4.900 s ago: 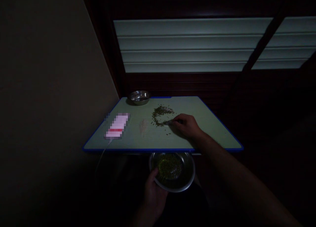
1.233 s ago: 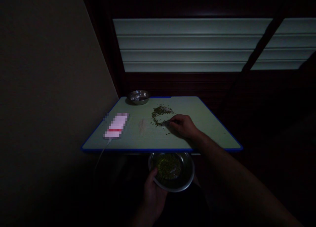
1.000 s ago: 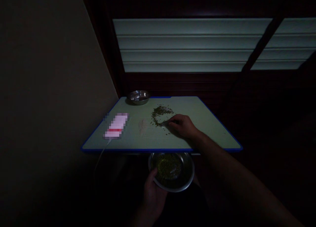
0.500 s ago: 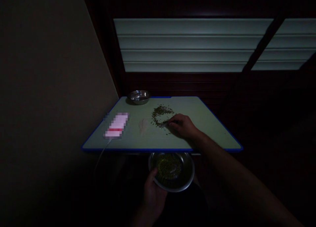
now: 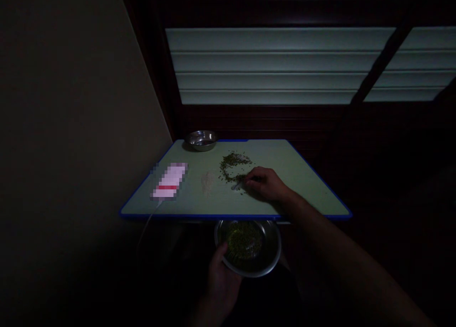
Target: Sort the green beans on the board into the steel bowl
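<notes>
The right hand (image 5: 265,182), fingers pinched narrow on a small pale tool (image 5: 236,186), has just drawn its tip nearer the person, seemingly parting off some of the scattered grains (image 5: 233,160) lying left of and beyond the fingertips on the table (image 5: 285,158), while the left hand (image 5: 223,277) grips a metal bowl (image 5: 254,273).

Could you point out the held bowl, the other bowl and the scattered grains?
Held bowl (image 5: 270,247): head view, on the bare inner wall, right side.
Other bowl (image 5: 202,147): head view, on the near outer wall.
Scattered grains (image 5: 231,161): head view, on the dense far part.
</notes>
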`<control>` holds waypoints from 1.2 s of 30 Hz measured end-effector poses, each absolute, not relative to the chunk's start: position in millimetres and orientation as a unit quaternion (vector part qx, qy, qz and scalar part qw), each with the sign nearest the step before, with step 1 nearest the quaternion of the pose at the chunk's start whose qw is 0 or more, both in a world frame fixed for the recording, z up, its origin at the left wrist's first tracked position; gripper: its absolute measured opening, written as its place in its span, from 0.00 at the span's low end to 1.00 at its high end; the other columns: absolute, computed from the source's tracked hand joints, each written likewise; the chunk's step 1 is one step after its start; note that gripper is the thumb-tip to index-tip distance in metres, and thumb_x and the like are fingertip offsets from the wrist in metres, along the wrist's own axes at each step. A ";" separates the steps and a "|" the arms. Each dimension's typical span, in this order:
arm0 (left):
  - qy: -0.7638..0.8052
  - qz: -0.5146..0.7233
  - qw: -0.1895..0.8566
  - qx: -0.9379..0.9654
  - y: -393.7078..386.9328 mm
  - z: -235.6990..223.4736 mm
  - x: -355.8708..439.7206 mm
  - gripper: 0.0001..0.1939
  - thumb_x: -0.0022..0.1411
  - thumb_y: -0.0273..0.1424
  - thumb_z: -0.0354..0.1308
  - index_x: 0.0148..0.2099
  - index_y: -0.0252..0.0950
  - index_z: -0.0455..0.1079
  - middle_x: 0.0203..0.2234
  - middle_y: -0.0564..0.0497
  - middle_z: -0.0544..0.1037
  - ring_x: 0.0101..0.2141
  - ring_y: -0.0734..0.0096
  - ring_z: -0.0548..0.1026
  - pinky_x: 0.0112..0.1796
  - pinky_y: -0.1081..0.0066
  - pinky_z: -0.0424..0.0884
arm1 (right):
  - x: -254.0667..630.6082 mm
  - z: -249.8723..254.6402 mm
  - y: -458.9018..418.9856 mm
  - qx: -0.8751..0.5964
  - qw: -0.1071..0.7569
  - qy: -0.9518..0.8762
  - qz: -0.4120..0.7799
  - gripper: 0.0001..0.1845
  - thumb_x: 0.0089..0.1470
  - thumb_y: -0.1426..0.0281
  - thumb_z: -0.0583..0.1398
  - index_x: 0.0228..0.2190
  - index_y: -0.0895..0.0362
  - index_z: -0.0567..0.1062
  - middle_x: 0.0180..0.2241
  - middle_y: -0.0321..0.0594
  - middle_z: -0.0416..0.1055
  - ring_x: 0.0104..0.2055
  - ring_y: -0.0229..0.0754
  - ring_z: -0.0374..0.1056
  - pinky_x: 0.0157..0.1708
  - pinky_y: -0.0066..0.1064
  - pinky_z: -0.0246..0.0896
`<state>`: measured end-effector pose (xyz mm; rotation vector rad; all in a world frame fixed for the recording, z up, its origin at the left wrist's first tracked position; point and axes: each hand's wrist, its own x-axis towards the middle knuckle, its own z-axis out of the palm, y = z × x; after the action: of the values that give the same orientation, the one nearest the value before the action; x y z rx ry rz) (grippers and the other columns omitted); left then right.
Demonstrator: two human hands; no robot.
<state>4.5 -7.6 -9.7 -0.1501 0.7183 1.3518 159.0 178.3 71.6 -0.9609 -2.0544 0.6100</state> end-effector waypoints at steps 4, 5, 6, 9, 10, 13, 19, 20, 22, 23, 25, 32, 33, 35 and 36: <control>0.331 0.604 0.723 -0.055 -7.7 -13.2 3.1 0.25 0.61 0.32 0.57 0.61 0.40 0.67 0.42 0.46 0.83 0.45 0.57 0.79 0.50 0.55 0.70 | 160.8 71.5 175.5 -0.375 0.385 -0.797 0.277 0.03 0.47 0.71 0.64 0.27 0.56 0.80 0.29 0.40 0.77 0.32 0.41 0.70 0.36 0.34 0.64; 0.331 0.603 0.723 -0.054 -7.7 -13.4 3.0 0.25 0.62 0.32 0.57 0.61 0.40 0.67 0.42 0.46 0.83 0.45 0.57 0.79 0.50 0.54 0.70 | 161.2 71.3 174.9 -0.375 0.384 -0.794 0.286 0.04 0.47 0.70 0.64 0.28 0.56 0.80 0.28 0.39 0.76 0.32 0.40 0.70 0.35 0.33 0.63; 0.330 0.603 0.724 -0.055 -7.6 -13.2 3.0 0.25 0.62 0.32 0.56 0.61 0.39 0.67 0.42 0.46 0.83 0.46 0.56 0.79 0.51 0.54 0.70 | 161.4 71.2 174.2 -0.376 0.383 -0.790 0.295 0.04 0.47 0.70 0.64 0.28 0.57 0.80 0.28 0.39 0.76 0.31 0.40 0.70 0.34 0.33 0.63; 0.328 0.605 0.723 -0.059 -7.2 -11.3 3.8 0.25 0.62 0.31 0.56 0.61 0.37 0.67 0.41 0.45 0.83 0.47 0.56 0.78 0.52 0.54 0.69 | 161.5 71.5 171.5 -0.376 0.383 -0.780 0.321 0.05 0.47 0.68 0.64 0.27 0.57 0.79 0.28 0.39 0.76 0.31 0.40 0.69 0.34 0.32 0.63; 0.330 0.605 0.722 -0.060 -7.0 -10.2 4.2 0.24 0.62 0.31 0.56 0.61 0.37 0.67 0.41 0.45 0.83 0.47 0.56 0.78 0.52 0.54 0.69 | 161.2 71.9 170.4 -0.375 0.384 -0.776 0.331 0.05 0.46 0.68 0.64 0.27 0.58 0.79 0.28 0.40 0.76 0.31 0.39 0.69 0.34 0.32 0.63; 0.342 0.602 0.719 -0.062 -6.6 -6.7 5.4 0.23 0.63 0.31 0.55 0.60 0.35 0.68 0.40 0.44 0.84 0.46 0.56 0.78 0.52 0.54 0.69 | 159.9 73.9 166.5 -0.373 0.382 -0.761 0.370 0.06 0.45 0.68 0.64 0.26 0.58 0.79 0.28 0.40 0.76 0.30 0.39 0.69 0.33 0.32 0.64; 0.351 0.600 0.716 -0.058 -5.8 -5.1 5.7 0.19 0.63 0.30 0.54 0.56 0.37 0.72 0.36 0.47 0.84 0.43 0.59 0.79 0.51 0.55 0.70 | 158.8 76.3 165.8 -0.380 0.369 -0.741 0.413 0.08 0.44 0.65 0.64 0.26 0.58 0.78 0.25 0.39 0.75 0.28 0.39 0.68 0.32 0.32 0.63; 0.350 0.601 0.716 -0.057 -5.5 -6.0 5.6 0.18 0.63 0.30 0.54 0.55 0.37 0.73 0.37 0.47 0.84 0.43 0.59 0.80 0.50 0.55 0.71 | 159.5 76.1 167.8 -0.387 0.381 -0.735 0.406 0.09 0.44 0.65 0.64 0.26 0.58 0.78 0.25 0.39 0.75 0.28 0.39 0.68 0.32 0.32 0.63; 0.348 0.600 0.719 -0.057 -4.8 -7.9 5.3 0.16 0.63 0.31 0.54 0.52 0.37 0.75 0.37 0.47 0.84 0.42 0.59 0.80 0.50 0.56 0.71 | 162.0 75.2 173.8 -0.412 0.420 -0.714 0.379 0.09 0.43 0.65 0.63 0.26 0.58 0.77 0.26 0.39 0.75 0.28 0.39 0.68 0.32 0.32 0.63; 0.346 0.599 0.720 -0.058 -4.4 -8.7 5.2 0.15 0.63 0.31 0.54 0.50 0.37 0.76 0.37 0.47 0.84 0.42 0.59 0.80 0.50 0.56 0.71 | 163.8 74.6 177.2 -0.431 0.444 -0.697 0.364 0.09 0.43 0.65 0.63 0.25 0.58 0.77 0.26 0.39 0.75 0.29 0.40 0.68 0.32 0.32 0.62; 0.346 0.598 0.720 -0.061 -3.7 -9.3 5.0 0.14 0.63 0.31 0.55 0.48 0.36 0.77 0.38 0.46 0.84 0.43 0.59 0.80 0.51 0.56 0.71 | 168.0 73.2 183.8 -0.473 0.482 -0.656 0.337 0.09 0.43 0.64 0.62 0.24 0.58 0.75 0.24 0.39 0.74 0.28 0.40 0.67 0.31 0.32 0.61; 0.354 0.596 0.718 -0.066 -4.0 -7.2 5.1 0.15 0.63 0.30 0.54 0.48 0.35 0.77 0.37 0.45 0.84 0.43 0.57 0.80 0.51 0.54 0.70 | 177.0 72.6 190.0 -0.571 0.475 -0.617 0.262 0.08 0.42 0.65 0.59 0.21 0.58 0.74 0.21 0.36 0.70 0.26 0.38 0.64 0.29 0.30 0.57; 0.355 0.595 0.718 -0.064 -4.3 -7.4 5.1 0.15 0.63 0.30 0.54 0.49 0.35 0.77 0.38 0.44 0.84 0.43 0.57 0.80 0.51 0.54 0.70 | 177.1 73.1 189.5 -0.576 0.469 -0.618 0.255 0.08 0.42 0.66 0.58 0.21 0.58 0.74 0.21 0.36 0.70 0.26 0.39 0.64 0.29 0.30 0.56; 0.356 0.597 0.716 -0.060 -4.8 -8.6 4.9 0.16 0.62 0.30 0.55 0.51 0.36 0.76 0.38 0.45 0.84 0.43 0.57 0.80 0.51 0.54 0.70 | 177.0 74.0 188.4 -0.587 0.462 -0.617 0.247 0.08 0.42 0.66 0.58 0.21 0.58 0.74 0.21 0.36 0.70 0.26 0.39 0.64 0.29 0.30 0.56; 0.356 0.598 0.716 -0.060 -4.9 -9.4 4.7 0.16 0.62 0.30 0.55 0.52 0.36 0.75 0.38 0.45 0.84 0.43 0.58 0.80 0.51 0.54 0.70 | 176.8 74.1 188.0 -0.591 0.458 -0.617 0.247 0.08 0.42 0.66 0.58 0.21 0.58 0.74 0.21 0.37 0.70 0.27 0.39 0.64 0.29 0.30 0.56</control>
<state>4.7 -4.9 -9.4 -0.1333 0.7878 1.3240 176.8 188.0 74.1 -1.4549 -1.5196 0.6085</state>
